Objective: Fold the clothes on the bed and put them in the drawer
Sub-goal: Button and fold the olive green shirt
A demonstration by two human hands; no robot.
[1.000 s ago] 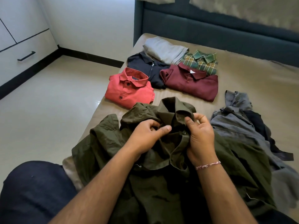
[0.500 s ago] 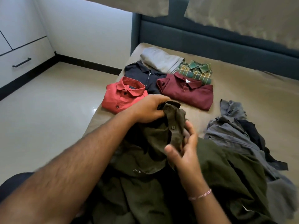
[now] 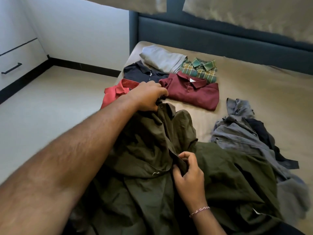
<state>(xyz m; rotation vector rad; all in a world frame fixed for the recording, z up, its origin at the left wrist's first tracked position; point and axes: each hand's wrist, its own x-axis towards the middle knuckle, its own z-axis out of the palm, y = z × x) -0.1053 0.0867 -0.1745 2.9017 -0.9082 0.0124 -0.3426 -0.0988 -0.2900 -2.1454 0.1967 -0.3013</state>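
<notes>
An olive green shirt (image 3: 149,143) lies crumpled across the near part of the bed. My left hand (image 3: 147,95) reaches forward and grips its collar end. Nearer to me, my right hand (image 3: 188,173) pinches the shirt's front edge. Beyond them lie folded clothes: a red shirt (image 3: 113,95), partly hidden by my left hand, a navy shirt (image 3: 140,73), a maroon polo (image 3: 193,92), a green plaid shirt (image 3: 199,68) and a grey garment (image 3: 162,58). An unfolded grey shirt (image 3: 237,131) lies in a heap at the right with a dark garment (image 3: 260,131).
The bed (image 3: 262,92) has a tan sheet and a dark blue headboard (image 3: 211,38). A white drawer with a black handle (image 3: 11,68) stands at the far left across the pale floor (image 3: 55,99).
My left hand has pulled the collar end further away from me, towards the red shirt. My right hand has slid down the shirt's front edge towards me, stretching the fabric.
</notes>
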